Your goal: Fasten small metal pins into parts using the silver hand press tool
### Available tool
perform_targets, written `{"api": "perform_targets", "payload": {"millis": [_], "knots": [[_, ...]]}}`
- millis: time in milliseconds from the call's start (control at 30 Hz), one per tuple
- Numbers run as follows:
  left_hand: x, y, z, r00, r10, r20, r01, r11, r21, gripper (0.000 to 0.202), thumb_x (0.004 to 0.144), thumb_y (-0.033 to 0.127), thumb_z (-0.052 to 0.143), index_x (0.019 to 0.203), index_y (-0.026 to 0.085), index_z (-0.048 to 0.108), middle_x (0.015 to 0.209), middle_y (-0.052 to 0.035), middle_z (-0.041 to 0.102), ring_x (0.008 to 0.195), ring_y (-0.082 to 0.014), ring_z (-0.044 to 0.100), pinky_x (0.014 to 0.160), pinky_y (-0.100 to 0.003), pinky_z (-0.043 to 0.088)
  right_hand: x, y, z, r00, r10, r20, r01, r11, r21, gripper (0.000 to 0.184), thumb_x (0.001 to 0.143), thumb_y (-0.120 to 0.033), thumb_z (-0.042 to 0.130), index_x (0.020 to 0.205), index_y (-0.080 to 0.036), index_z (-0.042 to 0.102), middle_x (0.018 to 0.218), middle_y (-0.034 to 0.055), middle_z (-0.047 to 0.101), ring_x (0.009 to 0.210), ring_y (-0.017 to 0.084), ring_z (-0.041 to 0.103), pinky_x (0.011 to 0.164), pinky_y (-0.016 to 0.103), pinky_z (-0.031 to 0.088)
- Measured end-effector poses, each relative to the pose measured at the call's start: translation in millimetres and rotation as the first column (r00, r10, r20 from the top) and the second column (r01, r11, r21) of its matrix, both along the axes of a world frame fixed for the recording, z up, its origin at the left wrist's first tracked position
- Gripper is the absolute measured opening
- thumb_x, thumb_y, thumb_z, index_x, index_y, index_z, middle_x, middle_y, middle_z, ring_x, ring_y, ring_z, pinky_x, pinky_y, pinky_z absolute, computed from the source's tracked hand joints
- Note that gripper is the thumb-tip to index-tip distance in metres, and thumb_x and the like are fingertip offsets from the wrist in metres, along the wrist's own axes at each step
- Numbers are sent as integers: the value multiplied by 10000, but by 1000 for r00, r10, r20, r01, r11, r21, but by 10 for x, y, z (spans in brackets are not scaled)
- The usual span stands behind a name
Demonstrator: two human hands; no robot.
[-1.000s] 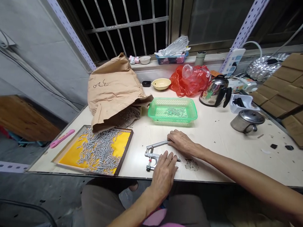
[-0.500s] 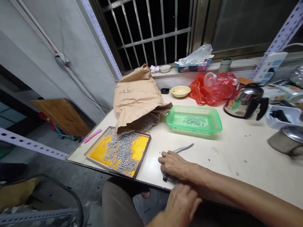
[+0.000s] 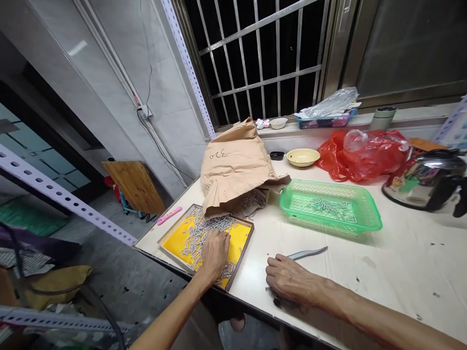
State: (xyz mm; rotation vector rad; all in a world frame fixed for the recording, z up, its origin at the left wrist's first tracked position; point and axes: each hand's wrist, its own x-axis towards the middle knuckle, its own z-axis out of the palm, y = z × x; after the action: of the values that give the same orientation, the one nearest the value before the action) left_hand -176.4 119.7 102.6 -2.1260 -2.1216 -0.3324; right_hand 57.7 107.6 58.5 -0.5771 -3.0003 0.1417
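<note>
Silvery thin metal pins [image 3: 196, 233] lie around the left hand [image 3: 215, 251], whose grip one cannot tell; the right hand [image 3: 283, 277] grasps a grey metal lever-handled tool [image 3: 309, 253].

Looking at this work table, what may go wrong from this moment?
Metal pieces might spill if the left hand pushes them over the tray's low rim, beside the table edge. The metal tool under the right hand also lies near that edge and might slip off. The paper bag's open mouth reaches the tray; a bump could release more pieces.
</note>
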Motion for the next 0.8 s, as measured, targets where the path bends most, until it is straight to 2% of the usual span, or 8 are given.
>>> {"api": "perform_targets", "payload": {"millis": [100, 233, 367, 467, 533, 667, 733, 800], "knots": [[30, 248, -87, 992, 79, -99, -86, 994, -67, 319, 915, 293, 381, 841, 157, 659, 917, -98, 597, 931, -234, 528, 704, -307, 430, 83, 70, 43, 990, -124, -71, 126, 992, 14, 150, 861, -146, 461, 785, -179, 587, 813, 42, 614, 810, 179, 483, 693, 325, 296], [95, 378, -103, 980, 94, -176, -117, 985, -130, 308, 895, 267, 385, 836, 131, 655, 976, -132, 593, 961, -262, 515, 660, -308, 433, 254, 121, 269, 968, -231, -101, 228, 973, -35, 169, 890, -183, 455, 820, -194, 609, 848, 28, 622, 816, 163, 483, 700, 299, 304], [130, 436, -79, 977, 88, -196, -125, 975, -185, 293, 871, 223, 382, 834, 126, 656, 971, -144, 599, 964, -272, 506, 636, -304, 433, 218, 102, 299, 994, -75, -78, 70, 995, -64, 130, 889, -241, 501, 949, -252, 616, 901, 1, 637, 865, 177, 467, 690, 301, 293], [128, 458, -58, 977, 74, -199, -116, 970, -212, 291, 859, 209, 375, 823, 130, 653, 955, -139, 607, 943, -267, 512, 626, -301, 429, 53, 64, 192, 997, 79, 21, -79, 996, -40, 57, 829, -270, 596, 836, -216, 612, 835, 10, 632, 854, 193, 458, 674, 316, 289], [112, 445, -22, 980, 47, -191, -83, 979, -185, 290, 856, 203, 363, 822, 144, 645, 948, -129, 613, 946, -260, 518, 653, -304, 426, -54, 40, 142, 995, 79, 53, -80, 997, 9, 96, 838, -238, 582, 758, -187, 596, 786, 26, 620, 840, 193, 457, 685, 325, 297], [80, 330, 106, 999, -24, 34, 27, 997, -73, 233, 830, 264, 404, 778, 178, 614, 840, -76, 637, 849, -223, 562, 710, -297, 408, -139, 5, 144, 998, 57, 41, -60, 994, 95, 93, 838, -227, 572, 778, -160, 597, 803, 47, 618, 828, 191, 469, 713, 333, 325], [83, 233, 167, 966, -16, 257, 51, 990, -129, 210, 804, 319, 445, 735, 192, 598, 735, -30, 629, 724, -187, 571, 672, -275, 399, -130, -11, 145, 998, 31, 49, -36, 993, 114, 97, 783, -248, 626, 778, -154, 603, 805, 56, 624, 834, 204, 476, 739, 349, 336], [113, 111, 210, 879, 29, 476, 94, 968, -233, 235, 767, 398, 492, 697, 194, 585, 650, 3, 593, 606, -156, 543, 604, -255, 389, -110, -21, 131, 998, -36, 49, 29, 991, 128, 73, 780, -227, 617, 760, -158, 607, 798, 62, 630, 837, 214, 484, 752, 363, 343]]}}
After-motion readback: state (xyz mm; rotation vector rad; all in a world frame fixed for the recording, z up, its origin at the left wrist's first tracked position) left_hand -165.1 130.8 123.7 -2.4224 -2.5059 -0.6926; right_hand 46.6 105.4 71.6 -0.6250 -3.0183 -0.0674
